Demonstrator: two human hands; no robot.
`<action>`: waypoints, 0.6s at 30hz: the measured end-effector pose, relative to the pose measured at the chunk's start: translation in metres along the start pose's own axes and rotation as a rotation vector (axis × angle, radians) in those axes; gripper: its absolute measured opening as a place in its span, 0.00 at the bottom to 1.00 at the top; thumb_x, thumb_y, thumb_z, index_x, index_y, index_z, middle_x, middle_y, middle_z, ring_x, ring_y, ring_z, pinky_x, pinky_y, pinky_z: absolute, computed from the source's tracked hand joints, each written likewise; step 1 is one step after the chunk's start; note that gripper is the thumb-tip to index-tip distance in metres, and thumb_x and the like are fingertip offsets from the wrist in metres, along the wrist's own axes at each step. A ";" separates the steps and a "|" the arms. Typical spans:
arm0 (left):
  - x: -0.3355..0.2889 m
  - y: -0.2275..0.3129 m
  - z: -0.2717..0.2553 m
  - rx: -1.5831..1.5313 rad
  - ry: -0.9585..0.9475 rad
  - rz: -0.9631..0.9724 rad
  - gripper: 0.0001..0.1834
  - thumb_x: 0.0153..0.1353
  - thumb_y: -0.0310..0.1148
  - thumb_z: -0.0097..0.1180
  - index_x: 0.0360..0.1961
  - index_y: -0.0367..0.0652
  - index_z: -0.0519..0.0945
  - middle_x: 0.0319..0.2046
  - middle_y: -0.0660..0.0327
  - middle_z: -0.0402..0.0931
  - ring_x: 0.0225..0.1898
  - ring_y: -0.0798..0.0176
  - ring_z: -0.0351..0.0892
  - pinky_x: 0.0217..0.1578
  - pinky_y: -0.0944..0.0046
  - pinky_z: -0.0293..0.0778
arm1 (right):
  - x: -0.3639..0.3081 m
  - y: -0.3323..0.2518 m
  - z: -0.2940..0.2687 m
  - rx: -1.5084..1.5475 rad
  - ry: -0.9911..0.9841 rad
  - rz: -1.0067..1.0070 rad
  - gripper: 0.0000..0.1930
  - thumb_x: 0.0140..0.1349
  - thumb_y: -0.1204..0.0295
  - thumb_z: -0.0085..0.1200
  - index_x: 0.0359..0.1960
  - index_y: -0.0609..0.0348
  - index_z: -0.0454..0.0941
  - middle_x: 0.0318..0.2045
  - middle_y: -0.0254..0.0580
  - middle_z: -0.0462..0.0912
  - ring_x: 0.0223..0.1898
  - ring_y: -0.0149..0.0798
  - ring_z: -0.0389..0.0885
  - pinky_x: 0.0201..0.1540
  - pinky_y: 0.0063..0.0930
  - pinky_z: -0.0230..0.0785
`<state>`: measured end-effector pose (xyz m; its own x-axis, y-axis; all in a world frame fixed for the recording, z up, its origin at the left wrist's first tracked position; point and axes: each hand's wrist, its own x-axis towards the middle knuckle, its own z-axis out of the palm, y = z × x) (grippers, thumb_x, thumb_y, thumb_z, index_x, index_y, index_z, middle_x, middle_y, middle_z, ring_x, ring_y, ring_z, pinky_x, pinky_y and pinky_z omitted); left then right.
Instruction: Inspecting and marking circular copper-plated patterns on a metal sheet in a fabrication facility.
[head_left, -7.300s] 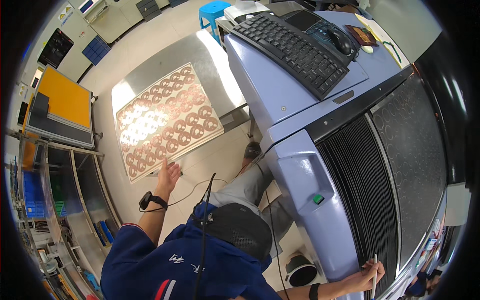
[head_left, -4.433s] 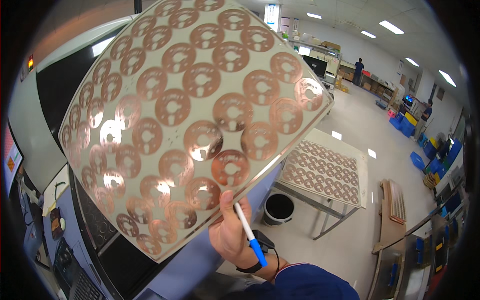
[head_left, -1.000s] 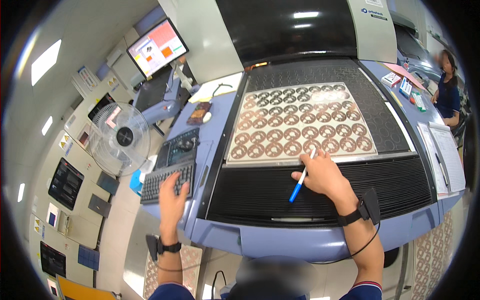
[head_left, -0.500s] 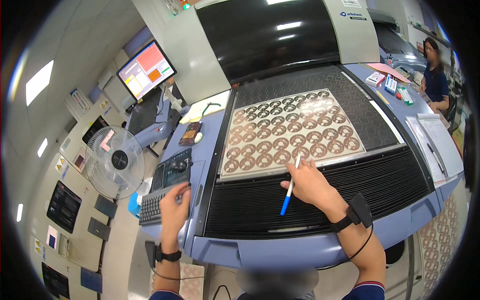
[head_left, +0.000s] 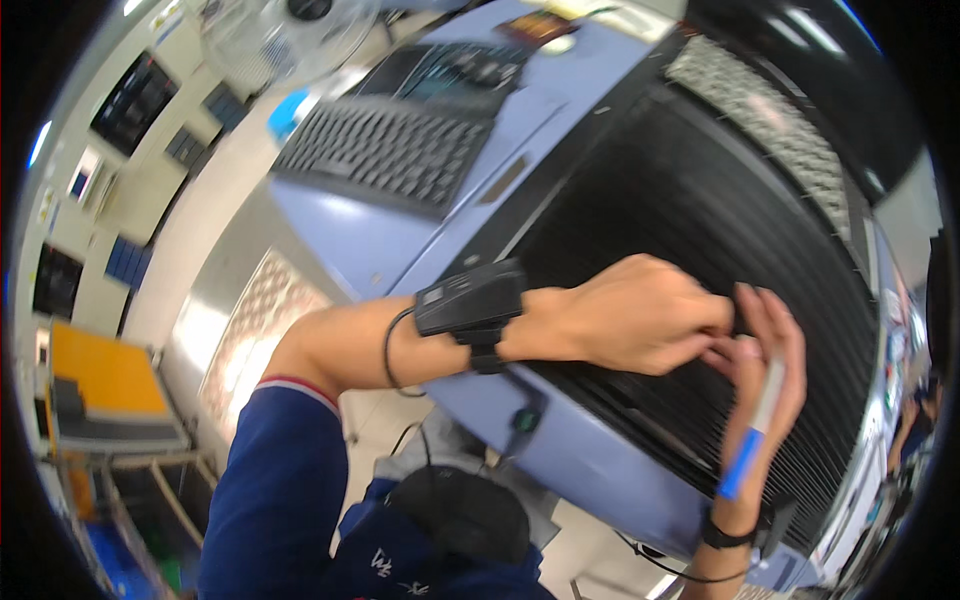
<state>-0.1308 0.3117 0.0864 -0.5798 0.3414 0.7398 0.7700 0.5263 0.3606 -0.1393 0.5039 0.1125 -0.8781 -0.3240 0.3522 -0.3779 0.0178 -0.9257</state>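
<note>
My left hand (head_left: 640, 315) is closed, its fingertips meeting those of my right hand (head_left: 770, 345) above the black ribbed cover (head_left: 640, 210) of the machine bed. What the left fingers hold, if anything, is hidden. A white marker with a blue end (head_left: 755, 430) rests in my right hand, lying along the palm with the blue end toward the wrist. Beyond the ribbed cover, a pale panel with rows of ring shapes (head_left: 765, 120) lies at the far side, near the machine's dark hood (head_left: 830, 70). Both wrists carry black strapped devices with cables.
A black keyboard (head_left: 385, 150) lies on the blue-grey machine ledge (head_left: 345, 235) at left. Behind it is a fan (head_left: 285, 35). Another ring-patterned panel (head_left: 250, 345) lies lower left, and an orange board (head_left: 105, 370) stands further left. A person (head_left: 912, 425) is at the far right.
My view has swung left and down. My hands have come together, the left moving right from beside the keyboard. The ringed panel has moved away, with more ribbed cover showing. The marker stays in my right hand.
</note>
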 end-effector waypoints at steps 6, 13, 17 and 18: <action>-0.006 -0.004 -0.001 -0.216 -0.022 -0.165 0.06 0.50 0.28 0.59 0.27 0.36 0.78 0.17 0.51 0.78 0.19 0.46 0.80 0.20 0.53 0.74 | -0.001 0.002 0.000 0.066 0.060 0.279 0.27 0.68 0.70 0.48 0.66 0.72 0.60 0.62 0.67 0.69 0.44 0.41 0.86 0.46 0.26 0.82; 0.045 -0.052 -0.011 -0.190 -0.086 -0.205 0.06 0.46 0.28 0.58 0.25 0.37 0.81 0.18 0.50 0.79 0.20 0.46 0.81 0.22 0.52 0.77 | 0.079 0.009 -0.017 0.162 -0.011 0.348 0.25 0.65 0.75 0.47 0.64 0.71 0.62 0.60 0.69 0.71 0.48 0.41 0.84 0.49 0.28 0.81; 0.047 -0.058 -0.002 -0.240 -0.033 -0.130 0.05 0.48 0.28 0.58 0.28 0.40 0.80 0.21 0.54 0.81 0.22 0.49 0.81 0.22 0.54 0.76 | 0.080 0.008 -0.018 0.221 -0.041 0.366 0.23 0.63 0.77 0.48 0.61 0.69 0.65 0.57 0.67 0.75 0.47 0.41 0.84 0.49 0.31 0.80; 0.052 -0.056 -0.006 -0.259 -0.015 -0.091 0.04 0.49 0.27 0.57 0.28 0.41 0.78 0.22 0.57 0.81 0.22 0.52 0.81 0.22 0.57 0.74 | 0.080 0.003 -0.014 0.216 -0.029 0.367 0.23 0.63 0.77 0.48 0.60 0.69 0.66 0.57 0.66 0.75 0.47 0.41 0.84 0.49 0.31 0.80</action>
<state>-0.2027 0.2948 0.1082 -0.6520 0.3144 0.6899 0.7559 0.3396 0.5597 -0.2149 0.4915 0.1398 -0.9330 -0.3597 -0.0074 0.0312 -0.0604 -0.9977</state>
